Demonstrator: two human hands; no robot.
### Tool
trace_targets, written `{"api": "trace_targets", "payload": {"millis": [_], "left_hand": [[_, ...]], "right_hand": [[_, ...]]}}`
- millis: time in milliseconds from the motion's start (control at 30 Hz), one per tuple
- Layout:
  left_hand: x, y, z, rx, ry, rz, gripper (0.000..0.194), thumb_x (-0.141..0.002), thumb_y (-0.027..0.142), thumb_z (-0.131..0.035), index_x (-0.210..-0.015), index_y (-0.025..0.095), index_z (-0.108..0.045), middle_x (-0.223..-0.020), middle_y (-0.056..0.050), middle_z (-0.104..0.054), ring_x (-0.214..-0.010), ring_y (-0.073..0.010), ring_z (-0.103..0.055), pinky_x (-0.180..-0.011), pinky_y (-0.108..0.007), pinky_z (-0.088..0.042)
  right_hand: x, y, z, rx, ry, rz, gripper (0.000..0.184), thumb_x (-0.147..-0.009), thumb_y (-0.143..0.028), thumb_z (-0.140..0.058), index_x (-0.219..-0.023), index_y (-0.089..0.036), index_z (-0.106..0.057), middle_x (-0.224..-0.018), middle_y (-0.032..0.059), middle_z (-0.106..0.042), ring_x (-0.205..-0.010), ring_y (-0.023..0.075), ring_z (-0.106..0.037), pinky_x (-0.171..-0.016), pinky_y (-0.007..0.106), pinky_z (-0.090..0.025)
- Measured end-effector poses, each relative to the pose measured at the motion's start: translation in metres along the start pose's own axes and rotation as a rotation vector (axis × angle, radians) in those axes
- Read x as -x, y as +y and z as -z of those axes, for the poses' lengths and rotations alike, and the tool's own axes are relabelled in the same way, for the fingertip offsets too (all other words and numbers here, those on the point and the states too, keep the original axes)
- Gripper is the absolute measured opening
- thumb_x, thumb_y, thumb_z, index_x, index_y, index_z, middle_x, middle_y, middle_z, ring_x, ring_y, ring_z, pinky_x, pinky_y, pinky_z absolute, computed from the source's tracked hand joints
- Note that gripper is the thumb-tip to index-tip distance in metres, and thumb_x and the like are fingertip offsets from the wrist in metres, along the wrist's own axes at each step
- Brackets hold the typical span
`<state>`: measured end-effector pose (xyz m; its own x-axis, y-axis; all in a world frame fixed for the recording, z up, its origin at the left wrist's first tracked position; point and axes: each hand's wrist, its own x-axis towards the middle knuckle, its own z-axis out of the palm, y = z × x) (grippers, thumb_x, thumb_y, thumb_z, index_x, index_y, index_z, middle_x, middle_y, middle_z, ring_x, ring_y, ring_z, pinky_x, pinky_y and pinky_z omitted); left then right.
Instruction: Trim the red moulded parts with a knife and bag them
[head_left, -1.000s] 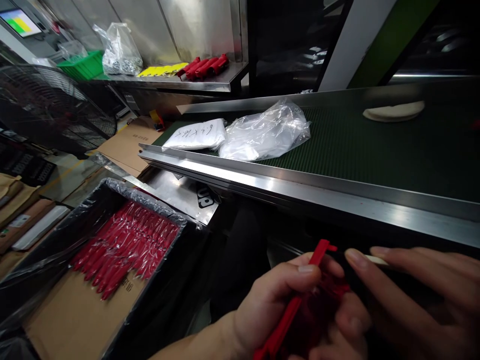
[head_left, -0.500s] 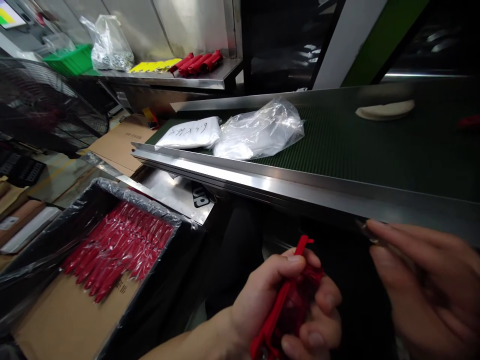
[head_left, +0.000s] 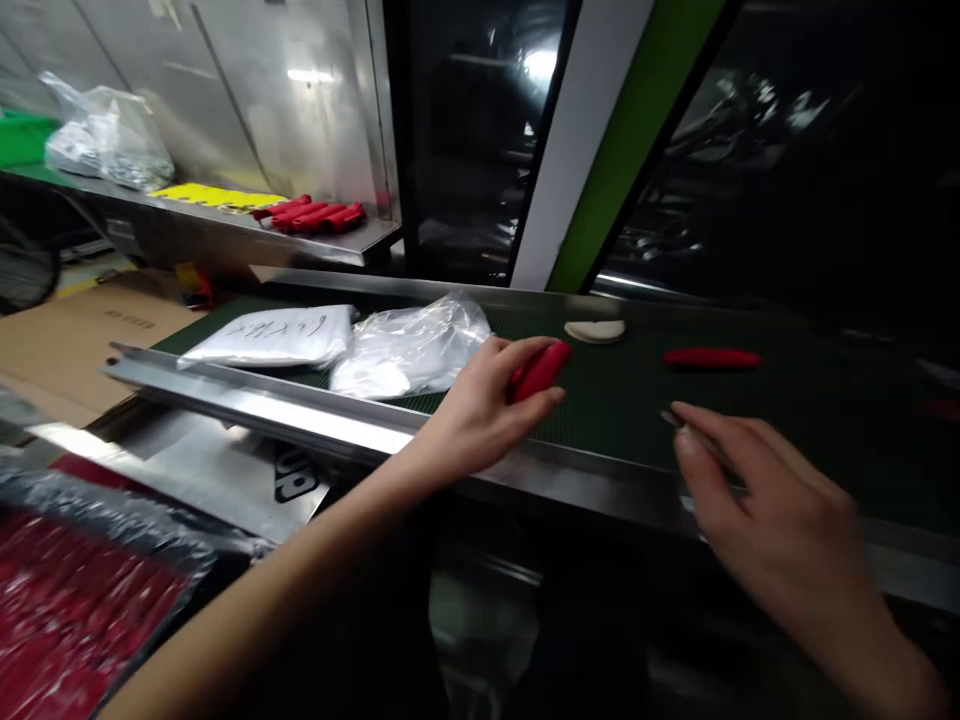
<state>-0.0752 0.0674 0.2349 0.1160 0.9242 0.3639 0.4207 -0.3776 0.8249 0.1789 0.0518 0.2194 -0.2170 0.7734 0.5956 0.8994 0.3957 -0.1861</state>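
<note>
My left hand reaches over the conveyor belt, its fingers closed around a red plastic part. Only one rounded end of that part shows; the fingers cover the rest. My right hand is at the belt's near rail, thumb and forefinger pinching a small thin metal tool, whose tip is too blurred to name further. Beyond it, a long red piece lies on the dark green belt. A pale half-round pad lies to its left.
A clear plastic bag and a white packet with handwriting lie on the belt's left part. A metal rail edges the belt. Red parts sit on the back shelf. Bagged red pieces fill a lined box at lower left.
The view has swung right. My left hand has moved from below the rail up over the belt with the red part. My right hand still pinches the thin tool.
</note>
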Motion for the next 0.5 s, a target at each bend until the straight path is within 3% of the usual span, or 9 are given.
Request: {"api": "trace_targets", "payload": {"millis": [67, 133, 267, 400, 500], "left_hand": [[-0.039, -0.014, -0.008, -0.284, -0.142, -0.119, 0.045, -0.094, 0.029, -0.056, -0.138, 0.02, -0.051, -0.116, -0.01, -0.054, -0.101, -0.0209, -0.058, -0.09, -0.034, -0.049], [-0.065, -0.027, -0.023, -0.391, -0.252, -0.167, 0.047, -0.094, 0.024, -0.051, -0.142, 0.021, -0.047, -0.12, -0.011, -0.053, -0.102, -0.0225, -0.06, -0.09, -0.035, -0.049], [-0.078, -0.045, -0.054, -0.459, -0.393, -0.216, 0.047, -0.089, 0.021, -0.06, -0.136, 0.018, -0.054, -0.118, -0.013, -0.058, -0.108, -0.0306, -0.06, -0.093, -0.044, -0.049], [-0.072, -0.053, -0.063, -0.469, -0.373, -0.234, 0.055, -0.086, 0.03, -0.067, -0.137, 0.013, -0.052, -0.127, -0.02, -0.056, -0.115, -0.0395, -0.055, -0.094, -0.058, -0.046], [-0.072, -0.049, -0.057, -0.392, -0.276, -0.264, 0.048, -0.091, 0.032, -0.06, -0.136, 0.016, -0.052, -0.133, -0.017, -0.054, -0.119, -0.0353, -0.053, -0.101, -0.055, -0.043]], "right_hand": [[-0.025, 0.029, -0.001, 0.12, -0.11, -0.049, 0.027, -0.096, -0.044, -0.052, -0.117, -0.032, -0.064, -0.113, -0.0024, -0.068, -0.079, 0.0181, -0.067, -0.055, 0.031, -0.047], [-0.048, 0.056, -0.004, 0.241, -0.209, -0.087, 0.028, -0.095, -0.045, -0.051, -0.114, -0.031, -0.066, -0.111, -0.001, -0.068, -0.075, 0.0191, -0.065, -0.054, 0.031, -0.043], [-0.087, 0.089, -0.019, 0.39, -0.378, -0.093, 0.032, -0.1, -0.036, -0.048, -0.127, -0.023, -0.059, -0.118, 0.0067, -0.061, -0.087, 0.0176, -0.062, -0.072, 0.034, -0.052], [-0.118, 0.099, -0.042, 0.432, -0.532, -0.029, 0.04, -0.097, -0.038, -0.057, -0.132, -0.02, -0.053, -0.127, 0.0094, -0.056, -0.099, 0.0187, -0.061, -0.086, 0.04, -0.055], [-0.132, 0.102, -0.052, 0.428, -0.57, -0.004, 0.037, -0.095, -0.038, -0.061, -0.126, -0.017, -0.057, -0.121, 0.0083, -0.059, -0.1, 0.0189, -0.061, -0.086, 0.04, -0.056]]}}
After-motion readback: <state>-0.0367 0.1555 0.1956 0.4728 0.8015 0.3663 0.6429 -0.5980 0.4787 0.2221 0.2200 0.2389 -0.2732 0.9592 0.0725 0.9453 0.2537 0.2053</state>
